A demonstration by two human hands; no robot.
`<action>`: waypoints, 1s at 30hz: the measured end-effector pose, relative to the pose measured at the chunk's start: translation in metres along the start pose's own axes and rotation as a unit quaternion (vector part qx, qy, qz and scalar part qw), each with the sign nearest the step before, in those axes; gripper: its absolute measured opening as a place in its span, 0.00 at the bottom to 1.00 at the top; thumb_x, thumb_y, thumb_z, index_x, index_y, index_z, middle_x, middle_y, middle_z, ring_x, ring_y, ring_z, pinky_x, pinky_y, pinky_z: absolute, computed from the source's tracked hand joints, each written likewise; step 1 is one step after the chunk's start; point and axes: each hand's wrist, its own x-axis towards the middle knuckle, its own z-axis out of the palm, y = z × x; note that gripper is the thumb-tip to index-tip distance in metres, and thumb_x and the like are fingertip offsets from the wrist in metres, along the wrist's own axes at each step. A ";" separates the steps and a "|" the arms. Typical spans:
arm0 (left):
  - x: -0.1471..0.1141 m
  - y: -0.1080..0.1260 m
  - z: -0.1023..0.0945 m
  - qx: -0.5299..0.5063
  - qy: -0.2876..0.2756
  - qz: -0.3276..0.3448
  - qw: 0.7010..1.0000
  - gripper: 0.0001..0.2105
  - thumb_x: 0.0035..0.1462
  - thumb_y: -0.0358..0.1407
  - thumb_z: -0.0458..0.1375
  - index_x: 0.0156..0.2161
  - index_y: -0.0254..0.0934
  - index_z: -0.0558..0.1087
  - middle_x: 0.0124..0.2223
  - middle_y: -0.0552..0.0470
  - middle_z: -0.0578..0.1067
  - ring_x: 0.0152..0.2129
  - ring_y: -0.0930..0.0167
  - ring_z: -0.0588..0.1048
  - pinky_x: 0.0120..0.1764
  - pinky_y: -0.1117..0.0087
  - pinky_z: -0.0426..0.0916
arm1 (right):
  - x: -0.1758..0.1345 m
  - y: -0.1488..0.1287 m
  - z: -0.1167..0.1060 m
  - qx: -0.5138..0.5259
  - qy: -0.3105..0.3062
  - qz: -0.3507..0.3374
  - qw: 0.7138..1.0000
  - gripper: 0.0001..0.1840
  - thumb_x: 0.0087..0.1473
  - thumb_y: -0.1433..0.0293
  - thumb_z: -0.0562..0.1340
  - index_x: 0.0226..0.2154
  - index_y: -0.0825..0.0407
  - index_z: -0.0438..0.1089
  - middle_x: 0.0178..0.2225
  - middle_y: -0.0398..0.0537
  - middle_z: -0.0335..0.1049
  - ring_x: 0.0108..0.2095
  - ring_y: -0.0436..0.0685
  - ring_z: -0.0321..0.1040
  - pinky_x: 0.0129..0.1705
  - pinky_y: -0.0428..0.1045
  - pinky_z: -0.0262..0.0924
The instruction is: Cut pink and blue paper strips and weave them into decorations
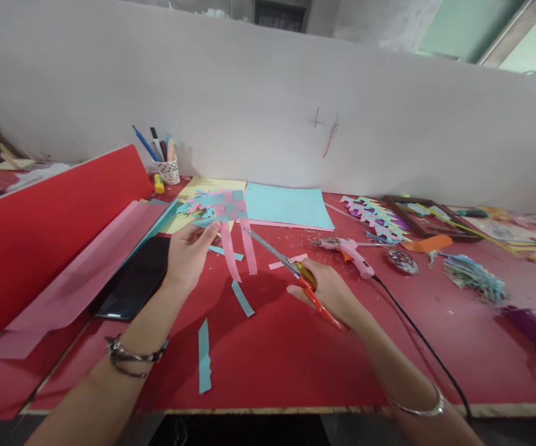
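My left hand (190, 251) pinches a small woven paper piece (228, 205) of pink and light blue strips, held up above the red table. Two loose pink strips hang down from its lower edge. In my right hand (327, 286) is a pair of scissors (281, 256) with orange and yellow handles. Their blades point up and left, with the tips close to the right hanging strip; whether they touch it I cannot tell. Below the hands, cut blue paper strips (204, 357) lie on the table, and a pink offcut (288, 262) rests behind the scissors.
A pink glue gun (349, 253) with a black cord lies to the right, near a round tin (402, 261). A blue sheet (288, 207) lies at the back. On the left are a dark tablet-like slab (135, 282), pink paper (82, 282) and a pen cup (169, 171).
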 end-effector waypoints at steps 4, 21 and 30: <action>0.000 0.000 0.001 -0.002 0.009 -0.003 1.000 0.06 0.38 0.37 0.63 0.21 0.38 0.72 0.18 0.57 0.69 0.15 0.77 0.67 0.20 0.75 0.65 | 0.000 0.000 -0.001 0.004 -0.007 0.006 1.000 0.18 0.44 0.53 0.59 0.27 0.52 0.60 0.21 0.39 0.55 0.22 0.48 0.50 0.23 0.43 0.37; -0.002 0.002 0.004 -0.005 0.003 -0.019 1.000 0.07 0.37 0.36 0.63 0.19 0.36 0.71 0.18 0.58 0.70 0.15 0.78 0.67 0.21 0.77 0.66 | 0.000 0.001 -0.001 0.032 -0.013 0.005 0.999 0.18 0.44 0.54 0.58 0.23 0.52 0.57 0.20 0.38 0.54 0.21 0.47 0.49 0.23 0.43 0.39; -0.002 0.000 0.003 0.008 0.004 -0.020 1.000 0.07 0.37 0.38 0.62 0.20 0.36 0.71 0.19 0.57 0.71 0.16 0.78 0.68 0.21 0.76 0.66 | 0.000 0.001 -0.001 0.036 -0.006 -0.003 0.999 0.20 0.45 0.54 0.57 0.21 0.51 0.52 0.19 0.37 0.53 0.21 0.46 0.47 0.23 0.43 0.38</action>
